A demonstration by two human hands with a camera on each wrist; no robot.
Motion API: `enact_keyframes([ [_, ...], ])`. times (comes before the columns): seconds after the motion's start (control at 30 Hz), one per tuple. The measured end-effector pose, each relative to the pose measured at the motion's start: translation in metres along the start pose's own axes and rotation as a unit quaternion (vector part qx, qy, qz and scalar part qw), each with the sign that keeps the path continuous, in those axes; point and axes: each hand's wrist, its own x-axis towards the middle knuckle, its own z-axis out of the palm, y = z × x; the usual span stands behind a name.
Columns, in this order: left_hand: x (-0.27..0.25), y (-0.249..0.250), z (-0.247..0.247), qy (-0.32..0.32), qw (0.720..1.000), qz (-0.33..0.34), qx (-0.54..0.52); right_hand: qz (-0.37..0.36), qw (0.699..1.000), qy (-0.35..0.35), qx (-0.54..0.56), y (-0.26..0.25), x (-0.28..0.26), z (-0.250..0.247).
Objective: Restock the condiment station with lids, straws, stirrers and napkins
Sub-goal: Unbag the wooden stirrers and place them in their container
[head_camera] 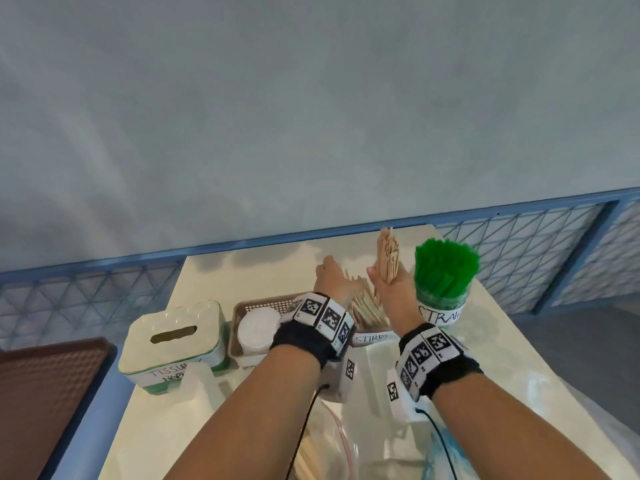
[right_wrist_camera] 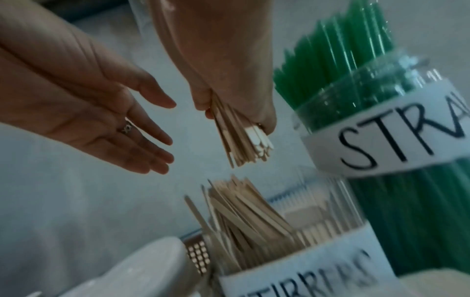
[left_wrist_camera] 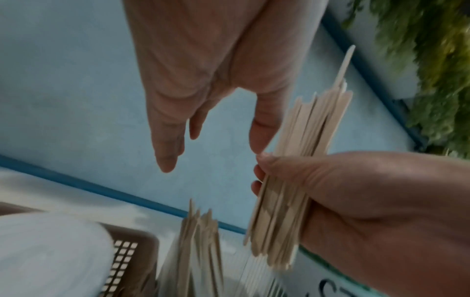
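Observation:
My right hand grips a bundle of wooden stirrers upright, just above the clear jar labelled STIRRERS. That jar holds several loose stirrers leaning to the left. The bundle's lower ends hang a little above them. Beside the bundle, my left hand is open with straight fingers and holds nothing. To the right, green straws fill the jar labelled STRAWS. White lids lie in a brown basket.
A tissue box with a slot stands left of the basket on the cream table. Clear plastic bags lie near the front edge. A brown tray sits off to the left. A blue mesh railing runs behind.

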Motion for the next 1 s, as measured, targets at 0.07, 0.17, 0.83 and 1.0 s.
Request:
enact_keyframes([
  [0.07,0.008,-0.008,0.015,-0.018,0.999,-0.004,0.041,0.031,0.999,0.012,-0.041,0.020,0.012,0.003],
  [0.17,0.019,-0.021,0.035,-0.049,0.996,-0.017,0.069,0.106,0.989,-0.011,-0.101,0.044,0.023,0.008],
  [0.83,0.055,-0.059,0.061,-0.052,0.992,0.092,0.063,0.193,0.978,-0.072,-0.030,0.076,0.039,0.020],
  [1.0,0.054,-0.060,0.064,-0.033,0.990,0.123,0.064,0.158,0.970,-0.044,-0.182,0.070,0.038,0.025],
])
